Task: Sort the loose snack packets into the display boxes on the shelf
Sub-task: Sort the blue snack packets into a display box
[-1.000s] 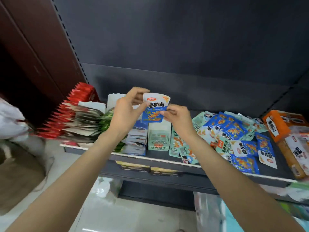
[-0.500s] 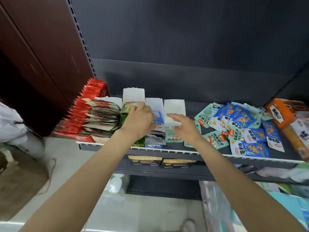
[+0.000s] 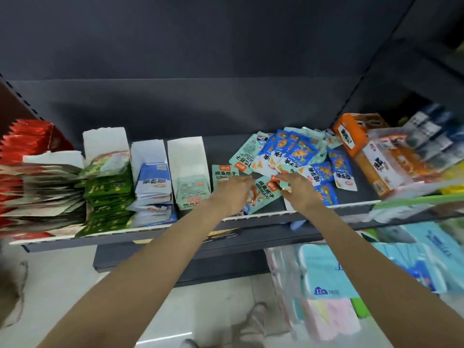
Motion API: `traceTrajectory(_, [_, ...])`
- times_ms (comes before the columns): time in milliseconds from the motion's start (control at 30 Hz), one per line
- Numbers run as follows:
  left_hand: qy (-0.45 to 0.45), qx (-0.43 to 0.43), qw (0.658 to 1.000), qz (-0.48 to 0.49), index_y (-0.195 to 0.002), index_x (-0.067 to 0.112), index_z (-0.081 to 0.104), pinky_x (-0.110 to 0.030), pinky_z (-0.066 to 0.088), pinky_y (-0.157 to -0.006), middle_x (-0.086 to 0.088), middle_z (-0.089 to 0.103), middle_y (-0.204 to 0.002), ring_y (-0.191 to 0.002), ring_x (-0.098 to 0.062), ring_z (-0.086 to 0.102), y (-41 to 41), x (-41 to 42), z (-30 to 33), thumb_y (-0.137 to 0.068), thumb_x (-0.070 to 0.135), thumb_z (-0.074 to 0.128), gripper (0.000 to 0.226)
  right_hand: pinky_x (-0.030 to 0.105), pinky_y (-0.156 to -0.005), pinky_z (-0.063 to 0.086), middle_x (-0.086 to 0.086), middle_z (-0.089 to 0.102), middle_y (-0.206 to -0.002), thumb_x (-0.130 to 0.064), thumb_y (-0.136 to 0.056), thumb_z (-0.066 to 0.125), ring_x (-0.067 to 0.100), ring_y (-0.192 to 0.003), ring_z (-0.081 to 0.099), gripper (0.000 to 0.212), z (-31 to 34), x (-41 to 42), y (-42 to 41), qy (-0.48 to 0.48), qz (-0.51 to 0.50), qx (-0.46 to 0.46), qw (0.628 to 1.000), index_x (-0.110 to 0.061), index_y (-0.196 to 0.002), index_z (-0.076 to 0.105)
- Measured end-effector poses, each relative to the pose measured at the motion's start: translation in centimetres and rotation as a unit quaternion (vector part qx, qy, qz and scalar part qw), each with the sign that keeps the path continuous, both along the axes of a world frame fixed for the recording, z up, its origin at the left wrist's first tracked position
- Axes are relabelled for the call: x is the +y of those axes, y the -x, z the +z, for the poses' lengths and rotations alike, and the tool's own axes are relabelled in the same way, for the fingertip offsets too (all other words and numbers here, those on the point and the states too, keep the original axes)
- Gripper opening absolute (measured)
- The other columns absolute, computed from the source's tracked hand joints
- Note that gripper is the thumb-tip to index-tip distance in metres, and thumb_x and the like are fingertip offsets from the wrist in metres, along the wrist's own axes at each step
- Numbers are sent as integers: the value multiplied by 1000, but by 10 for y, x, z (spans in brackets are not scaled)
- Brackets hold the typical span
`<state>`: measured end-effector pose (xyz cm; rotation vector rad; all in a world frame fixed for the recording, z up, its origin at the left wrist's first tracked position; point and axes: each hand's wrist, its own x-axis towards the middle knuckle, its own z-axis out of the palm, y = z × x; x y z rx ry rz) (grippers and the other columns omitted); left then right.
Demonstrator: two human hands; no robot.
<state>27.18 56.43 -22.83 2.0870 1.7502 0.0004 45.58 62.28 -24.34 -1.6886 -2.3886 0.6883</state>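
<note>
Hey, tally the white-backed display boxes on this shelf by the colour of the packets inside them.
Green-packet box: 1
Blue-and-white-packet box: 1
Mint-packet box: 1
Pale red-edged-packet box: 1
Total: 4

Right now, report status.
Left hand, right hand reaching onto loose mint-green foil snack packets. Grip unclear. White cardboard display box alongside. Nothing blocking.

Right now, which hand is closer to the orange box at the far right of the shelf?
Right. The right hand rests on the loose packets, with blue packets between it and the orange box. The left hand lies further left, beside the mint-green display box.
</note>
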Motion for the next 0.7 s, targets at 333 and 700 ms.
traceTrajectory(333, [12, 149, 989, -9, -148, 30, 25, -39, 24, -109, 4, 19, -155, -132, -23, 25, -24, 32, -44, -96, 13, 45, 58, 31, -93, 44, 6, 45, -126, 0, -89, 55, 20, -121, 42, 41, -30, 49, -30, -8, 166, -111, 980, -20, -125, 59])
traceTrajectory(700, [-39, -195, 966, 167, -134, 14, 50, -22, 34, -101, -3, 49, -136, -124, -19, 47, -32, 39, -21, -90, 17, 61, 45, 26, -76, 48, -3, 63, -83, -5, -88, 60, 10, -80, 59, 9, 8, 73, -21, 6, 119, 150, 982, -12, -84, 57])
